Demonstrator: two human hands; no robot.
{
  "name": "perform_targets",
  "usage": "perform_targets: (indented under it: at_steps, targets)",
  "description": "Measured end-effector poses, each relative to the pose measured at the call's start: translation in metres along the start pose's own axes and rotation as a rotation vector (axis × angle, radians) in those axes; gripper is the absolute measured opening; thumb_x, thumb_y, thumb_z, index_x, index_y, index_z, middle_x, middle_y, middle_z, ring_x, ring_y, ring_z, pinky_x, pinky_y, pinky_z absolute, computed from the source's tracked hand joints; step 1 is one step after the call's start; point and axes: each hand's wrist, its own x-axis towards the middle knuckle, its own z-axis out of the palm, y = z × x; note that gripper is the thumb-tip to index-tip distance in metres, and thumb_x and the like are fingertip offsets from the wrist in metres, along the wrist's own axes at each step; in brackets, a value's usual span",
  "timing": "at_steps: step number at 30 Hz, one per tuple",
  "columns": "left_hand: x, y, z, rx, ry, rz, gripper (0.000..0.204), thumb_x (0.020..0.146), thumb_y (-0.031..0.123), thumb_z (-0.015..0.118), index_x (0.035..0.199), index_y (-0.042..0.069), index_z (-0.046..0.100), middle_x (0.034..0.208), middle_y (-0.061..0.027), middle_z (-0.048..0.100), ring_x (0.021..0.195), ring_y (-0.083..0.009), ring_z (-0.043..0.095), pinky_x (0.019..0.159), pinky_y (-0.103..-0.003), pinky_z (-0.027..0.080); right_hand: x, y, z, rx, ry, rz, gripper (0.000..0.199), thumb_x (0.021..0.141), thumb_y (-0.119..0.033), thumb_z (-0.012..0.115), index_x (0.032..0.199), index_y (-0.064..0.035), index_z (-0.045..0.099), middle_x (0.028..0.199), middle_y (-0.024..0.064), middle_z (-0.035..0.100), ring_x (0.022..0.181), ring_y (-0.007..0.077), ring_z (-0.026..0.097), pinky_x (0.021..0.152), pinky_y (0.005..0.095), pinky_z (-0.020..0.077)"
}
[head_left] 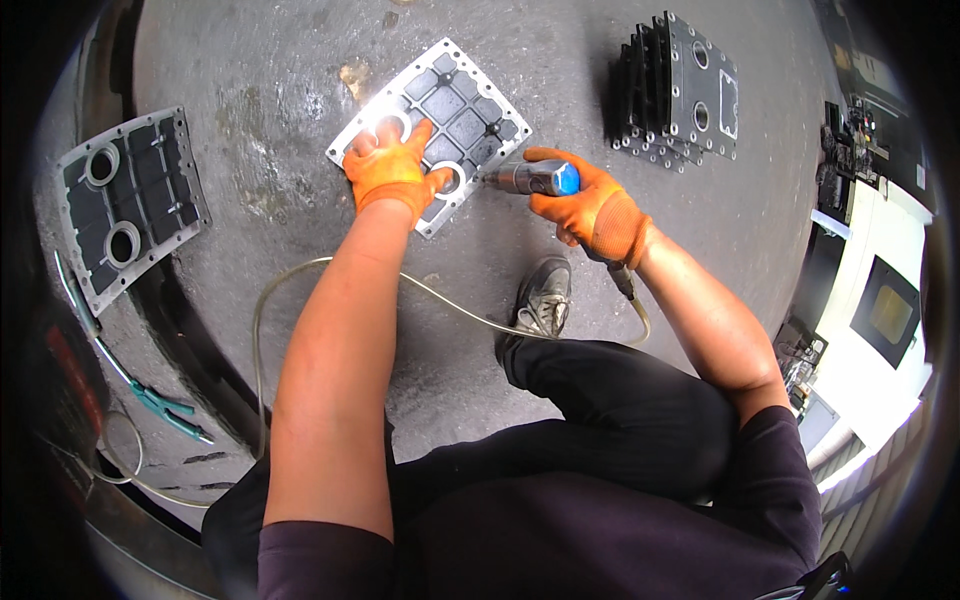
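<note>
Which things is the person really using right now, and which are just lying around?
In use:
left hand pressing on the grey metal plate
right hand holding the air tool
hose trailing from the tool

Lying about:
second plate
stack of plates
green pliers

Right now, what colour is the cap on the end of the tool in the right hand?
Blue: the tool's cap shows clearly in the head view.

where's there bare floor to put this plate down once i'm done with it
Bare floor lies between the held plate and the flat plate at left, and between it and the stacked plates. Crowded nearer you: hose, shoe.
</note>
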Motion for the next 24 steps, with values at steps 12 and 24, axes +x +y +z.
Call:
perform_targets:
  at_steps: [12,24]
  targets:
    - [-0.002,0.001,0.000,0.051,0.022,0.014,0.075,0.087,0.060,0.084,0.156,0.037,0.062,0.149,-0.0061,0.056,0.138,-0.0357,0.049,0.117,-0.051,0.040,-0.005,0.012,0.010,-0.136,-0.107,-0.124,0.066,0.098,-0.018,0.080,0.160,-0.0190,0.056,0.092,-0.0022,0.069,0.075,0.0065,0.062,0.066,0.0268,0.0520]
    - [-0.002,-0.006,0.004,0.112,0.056,0.042,0.077,0.087,0.068,0.080,0.155,0.036,0.064,0.138,-0.0044,0.063,0.128,-0.0296,0.056,0.111,-0.047,0.044,-0.009,0.020,0.037,-0.361,-0.058,-0.252,0.066,0.099,-0.027,0.080,0.160,-0.0275,0.057,0.120,0.0154,0.079,0.103,0.0249,0.075,0.094,0.0381,0.0589]
